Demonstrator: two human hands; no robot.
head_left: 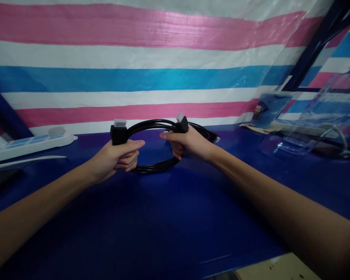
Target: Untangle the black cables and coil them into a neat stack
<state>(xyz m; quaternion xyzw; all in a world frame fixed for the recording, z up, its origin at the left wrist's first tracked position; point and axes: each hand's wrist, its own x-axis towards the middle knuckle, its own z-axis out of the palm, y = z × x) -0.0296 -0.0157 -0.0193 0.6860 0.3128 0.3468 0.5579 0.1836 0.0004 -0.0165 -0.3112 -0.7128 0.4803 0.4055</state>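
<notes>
Mid-frame, the left hand (119,157) and right hand (186,144) each clenched the coiled cable (151,168) above the counter (169,217), mid-coiling; securing likely followed.

One coiled black cable (160,165) with two plugs, one in each of two hands. One white power strip (32,142) at the table's (163,217) left edge.

Makeshift work booth: a blue-covered table (163,217) backed by a pink, white and blue striped tarpaulin (134,58), with a white power strip (32,142) at its edge.
</notes>
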